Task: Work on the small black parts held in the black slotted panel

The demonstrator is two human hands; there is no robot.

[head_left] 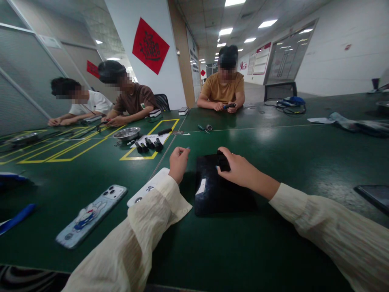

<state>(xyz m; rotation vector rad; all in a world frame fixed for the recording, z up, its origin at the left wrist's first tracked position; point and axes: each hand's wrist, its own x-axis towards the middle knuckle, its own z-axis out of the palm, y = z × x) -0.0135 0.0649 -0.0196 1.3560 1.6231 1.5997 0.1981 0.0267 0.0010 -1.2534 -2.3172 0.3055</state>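
My left hand (178, 162) hovers just left of a black mat (219, 190) on the green table (273, 162). Its fingers are pinched on a tiny bluish piece (188, 148) that is too small to name. My right hand (238, 168) rests over the mat's far edge, its fingers wrapped round a small black block (223, 161). A white sticker (201, 187) lies on the mat. Both arms wear cream sleeves.
A phone in a cartoon case (91, 215) and a white card (146, 190) lie at my left. Several small black parts (148, 145) and a metal bowl (127, 133) sit inside yellow tape lines. Three other people work across the table. A dark tablet (373, 196) lies at the right edge.
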